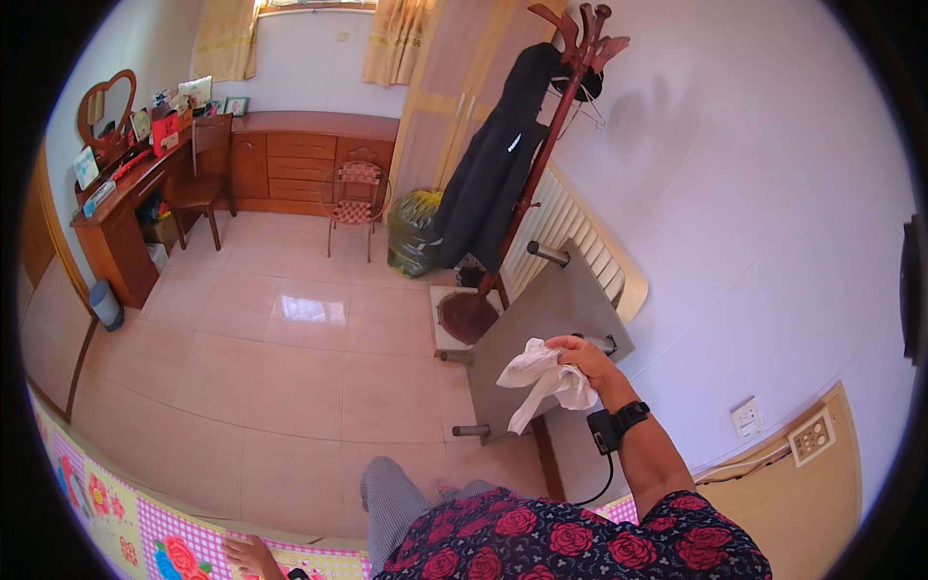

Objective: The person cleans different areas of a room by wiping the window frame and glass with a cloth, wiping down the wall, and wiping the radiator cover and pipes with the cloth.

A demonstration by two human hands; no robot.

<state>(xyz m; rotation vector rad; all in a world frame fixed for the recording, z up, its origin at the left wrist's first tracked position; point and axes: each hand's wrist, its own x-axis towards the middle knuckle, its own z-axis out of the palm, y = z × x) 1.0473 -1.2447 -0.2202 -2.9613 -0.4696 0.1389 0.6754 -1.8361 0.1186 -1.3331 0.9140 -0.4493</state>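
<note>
My right hand (589,359) grips a crumpled white cloth (542,368), which hangs in loose folds from the fingers. Behind the cloth, a grey tabletop (511,348) stands on its edge against the wall, its stubby metal legs pointing outward. At the lower left, my left hand (250,554) rests on or just above a bright floral and checked bedspread (181,533), fingers spread and holding nothing visible. A black device is strapped on my right wrist, with a cable running from it.
A dark red coat stand (540,170) bears a black coat (500,159). Beside it sit a stuffed plastic bag (413,235) and a small woven chair (355,203). A wooden desk (119,239) with a chair (206,185) lines the left wall. A bin (106,304) stands near the doorway.
</note>
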